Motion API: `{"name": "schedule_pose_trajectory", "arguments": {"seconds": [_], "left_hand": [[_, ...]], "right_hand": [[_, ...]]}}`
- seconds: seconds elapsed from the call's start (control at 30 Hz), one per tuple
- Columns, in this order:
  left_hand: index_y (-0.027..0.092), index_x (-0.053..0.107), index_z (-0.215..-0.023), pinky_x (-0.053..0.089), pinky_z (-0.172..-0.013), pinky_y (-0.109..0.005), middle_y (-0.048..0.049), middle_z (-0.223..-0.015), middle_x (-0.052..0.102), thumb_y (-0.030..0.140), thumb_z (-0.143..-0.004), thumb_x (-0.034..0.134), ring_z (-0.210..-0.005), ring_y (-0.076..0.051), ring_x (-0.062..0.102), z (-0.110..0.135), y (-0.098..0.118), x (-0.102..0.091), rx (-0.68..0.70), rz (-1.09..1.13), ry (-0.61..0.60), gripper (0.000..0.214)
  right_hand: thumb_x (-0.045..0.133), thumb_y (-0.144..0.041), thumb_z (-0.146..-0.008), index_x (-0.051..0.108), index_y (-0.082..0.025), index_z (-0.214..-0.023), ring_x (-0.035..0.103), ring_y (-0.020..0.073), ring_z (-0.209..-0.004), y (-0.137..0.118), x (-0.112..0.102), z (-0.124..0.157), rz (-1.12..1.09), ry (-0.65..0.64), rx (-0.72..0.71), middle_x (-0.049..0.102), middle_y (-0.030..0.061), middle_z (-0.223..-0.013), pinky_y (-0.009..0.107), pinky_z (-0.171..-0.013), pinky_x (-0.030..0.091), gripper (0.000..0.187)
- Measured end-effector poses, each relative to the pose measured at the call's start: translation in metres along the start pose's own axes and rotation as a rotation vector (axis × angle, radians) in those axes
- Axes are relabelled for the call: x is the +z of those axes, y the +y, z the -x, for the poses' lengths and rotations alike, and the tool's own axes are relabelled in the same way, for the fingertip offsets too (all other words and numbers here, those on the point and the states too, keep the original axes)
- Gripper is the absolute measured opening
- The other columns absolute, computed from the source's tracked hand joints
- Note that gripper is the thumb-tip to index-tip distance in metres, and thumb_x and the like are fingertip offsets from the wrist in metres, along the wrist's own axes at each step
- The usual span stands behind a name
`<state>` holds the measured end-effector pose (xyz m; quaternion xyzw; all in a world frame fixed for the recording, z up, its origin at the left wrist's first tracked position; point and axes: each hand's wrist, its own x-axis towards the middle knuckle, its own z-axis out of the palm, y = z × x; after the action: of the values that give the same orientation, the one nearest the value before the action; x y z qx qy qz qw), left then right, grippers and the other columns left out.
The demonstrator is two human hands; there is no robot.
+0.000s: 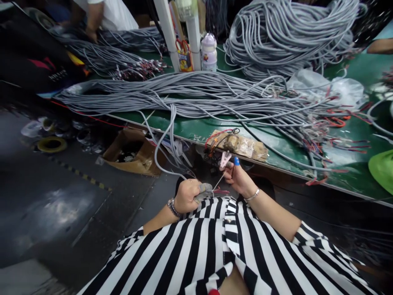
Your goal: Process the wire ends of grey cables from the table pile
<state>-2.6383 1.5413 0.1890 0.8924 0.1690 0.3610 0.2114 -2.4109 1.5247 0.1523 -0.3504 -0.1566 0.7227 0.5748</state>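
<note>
My left hand (190,194) is closed around the end of a grey cable (172,172) close to my lap, with grey finger covers on its thumb and fingers. Thin red wires (221,191) stick out beyond its fingertips. A pale thin strand (218,182) stretches from there up to my right hand (238,178), whose closed fingers pinch it. One right finger wears a blue cover (236,161). Right at those fingertips is a pale pink clip-like piece (225,159); whether the hand grips it or only touches it I cannot tell.
A long bundle of grey cables (196,92) lies across the green table (190,128), with a big coil (288,32) behind. A taped cardboard piece (245,145) sits at the table edge. A bottle (209,53) and scissors (183,49) stand farther back. A cardboard box (135,162) is below; another person (107,16) works opposite.
</note>
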Motion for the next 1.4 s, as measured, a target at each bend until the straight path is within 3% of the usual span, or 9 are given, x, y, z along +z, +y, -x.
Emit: {"name": "schedule_pose_trajectory", "arguments": {"seconds": [0.1,0.23,0.37,0.6,0.83,0.93,1.03,1.2,1.4], "left_hand": [[0.018,0.072,-0.091,0.047,-0.061,-0.026,-0.0033,-0.065,0.067,0.039,-0.087,0.061,-0.060,-0.013,0.060,0.004,0.001,0.002,-0.287,0.268,0.103,0.024],[0.015,0.069,-0.082,0.034,-0.047,-0.021,-0.0001,-0.055,0.059,0.051,-0.082,0.064,-0.047,-0.008,0.048,0.000,-0.006,0.011,-0.675,0.777,0.419,0.036],[0.014,0.069,-0.078,0.027,-0.044,-0.020,0.0006,-0.053,0.056,0.050,-0.074,0.072,-0.046,-0.007,0.045,-0.005,-0.011,0.017,-0.794,0.979,0.482,0.036],[0.014,0.068,-0.076,0.025,-0.044,-0.021,0.0005,-0.052,0.056,0.053,-0.066,0.076,-0.045,-0.007,0.042,-0.008,-0.010,0.020,-0.896,1.034,0.501,0.041],[0.014,0.070,-0.080,0.032,-0.046,-0.020,-0.0004,-0.055,0.059,0.051,-0.075,0.071,-0.048,-0.007,0.048,-0.008,-0.009,0.025,-0.809,0.964,0.431,0.038],[0.015,0.071,-0.087,0.043,-0.055,-0.022,-0.0025,-0.063,0.065,0.044,-0.085,0.063,-0.056,-0.010,0.056,-0.007,-0.011,0.027,-0.670,0.664,0.331,0.031],[0.018,0.073,-0.087,0.049,-0.066,-0.027,-0.0051,-0.071,0.070,0.034,-0.086,0.062,-0.066,-0.014,0.063,-0.010,-0.016,0.027,-0.376,0.216,0.246,0.020],[0.019,0.073,-0.089,0.051,-0.065,-0.028,-0.0067,-0.073,0.071,0.026,-0.086,0.060,-0.068,-0.016,0.064,-0.020,-0.024,0.030,-0.079,-0.235,0.240,0.014],[0.020,0.071,-0.086,0.052,-0.066,-0.031,-0.0081,-0.077,0.072,0.025,-0.085,0.059,-0.069,-0.019,0.065,-0.024,-0.032,0.037,-0.048,-0.388,0.215,0.013]], "right_hand": [[0.066,-0.071,-0.069,0.052,-0.018,-0.075,0.025,0.0023,-0.042,-0.003,0.001,0.002,-0.012,-0.003,0.020,0.061,0.0004,-0.071,0.015,-0.035,0.008,0.055],[0.065,-0.071,-0.070,0.050,-0.018,-0.075,0.025,0.0025,-0.042,-0.002,0.002,0.002,0.011,-0.034,0.023,0.060,0.0004,-0.071,0.014,-0.036,0.008,0.055],[0.064,-0.069,-0.073,0.052,-0.019,-0.077,0.023,0.0028,-0.042,-0.001,0.001,0.002,0.041,-0.039,0.012,0.060,0.0007,-0.071,0.015,-0.035,0.008,0.052],[0.070,-0.065,-0.069,0.053,-0.018,-0.075,0.022,0.0022,-0.043,-0.004,0.004,0.005,0.035,-0.042,0.002,0.059,0.0002,-0.071,0.014,-0.036,0.008,0.051],[0.064,-0.072,-0.070,0.057,-0.018,-0.081,0.023,0.0025,-0.043,-0.002,0.004,0.002,0.104,-0.032,-0.041,0.060,0.0009,-0.074,0.016,-0.036,0.008,0.056],[0.062,-0.072,-0.072,0.060,-0.017,-0.080,0.022,0.0029,-0.042,-0.006,0.011,0.003,0.192,-0.034,-0.099,0.059,0.0016,-0.072,0.018,-0.036,0.007,0.056],[0.065,-0.068,-0.072,0.059,-0.016,-0.074,0.020,0.0029,-0.042,-0.010,0.019,0.004,0.262,-0.007,-0.188,0.053,-0.0004,-0.061,0.019,-0.037,0.008,0.053],[0.070,-0.065,-0.070,0.055,-0.017,-0.068,0.019,0.0030,-0.040,-0.007,0.024,0.000,0.249,0.114,-0.329,0.046,-0.0036,-0.053,0.020,-0.037,0.009,0.050],[0.071,-0.068,-0.066,0.062,-0.015,-0.074,0.027,0.0033,-0.043,-0.009,0.025,-0.008,0.082,0.017,-0.127,0.054,0.0001,-0.058,0.017,-0.035,0.010,0.054]]}}
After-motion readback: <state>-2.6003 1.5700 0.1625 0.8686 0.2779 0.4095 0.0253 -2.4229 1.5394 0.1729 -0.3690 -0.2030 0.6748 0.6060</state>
